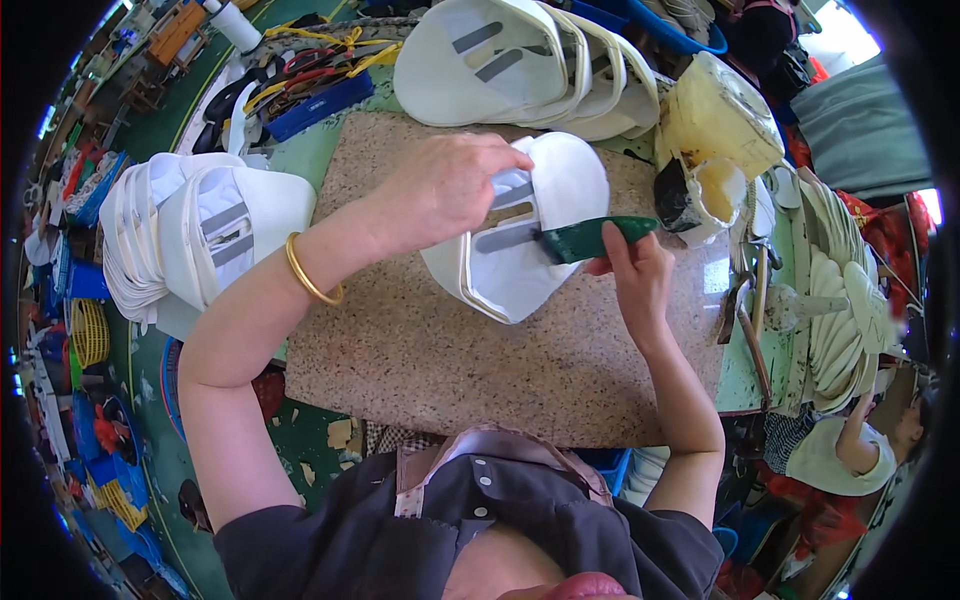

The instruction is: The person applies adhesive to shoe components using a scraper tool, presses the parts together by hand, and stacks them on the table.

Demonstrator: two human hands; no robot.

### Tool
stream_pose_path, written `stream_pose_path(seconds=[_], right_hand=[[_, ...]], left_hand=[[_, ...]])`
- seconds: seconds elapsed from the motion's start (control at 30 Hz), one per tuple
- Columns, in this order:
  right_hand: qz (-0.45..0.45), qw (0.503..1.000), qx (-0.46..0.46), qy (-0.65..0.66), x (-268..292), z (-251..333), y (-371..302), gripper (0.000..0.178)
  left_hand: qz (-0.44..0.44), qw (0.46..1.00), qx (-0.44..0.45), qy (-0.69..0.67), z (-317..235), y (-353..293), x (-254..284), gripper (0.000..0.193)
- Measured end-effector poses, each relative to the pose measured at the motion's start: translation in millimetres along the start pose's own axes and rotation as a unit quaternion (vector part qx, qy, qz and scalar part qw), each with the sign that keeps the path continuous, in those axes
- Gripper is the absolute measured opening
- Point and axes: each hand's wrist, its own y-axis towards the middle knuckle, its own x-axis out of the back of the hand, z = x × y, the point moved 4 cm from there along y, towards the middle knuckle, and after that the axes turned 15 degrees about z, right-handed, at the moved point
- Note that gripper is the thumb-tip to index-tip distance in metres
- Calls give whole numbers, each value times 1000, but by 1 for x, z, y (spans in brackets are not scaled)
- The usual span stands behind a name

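Since the white piece [562, 195] mid-frame looks light, bendy, rim-hold suits: left fingers [507, 160] pinch its edge, right fingers [618, 250] clamp green brush [590, 238].

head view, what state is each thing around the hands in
left hand: pinching the white panel's edge
right hand: gripping the green-handled brush
white panel: held, over the speckled slab
green-handled brush: held, bristles at the panel, contact unclear
left panel stack: nested
rear panel stack: overlapping, fanned out
blue bin: open, filled
cream pot: open, stained
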Motion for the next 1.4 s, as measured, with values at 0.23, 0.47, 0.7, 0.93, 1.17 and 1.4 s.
stream_pose_path(seconds=[0.23, 0.47, 0.7, 0.93, 1.17, 1.4], right_hand=[[-25, 918, 239, -315, -48, 12, -6, 6], [249, 905, 215, -270, -67, 36, 11, 5], [86, 975, 42, -202, 9, 2, -3, 12], [60, 982, 61, -167, -27, 6, -18, 12], [-11, 895, 201, -398, -18, 36, -32, 8], [37, 894, 221, -388, -55, 14, -36, 17]], left_hand=[[9, 1000, 0, -7, 1, -5, -13, 35], [-29, 999, -13, -3, 3, -10, -7, 28], [-8, 998, -58, 26, -12, 8, 5, 24], [133, 986, 64, 76, -3, 70, -1, 27], [-63, 992, -105, 12, -67, 24, 47, 15], [-154, 977, -51, -135, -35, -50, -20, 18]])
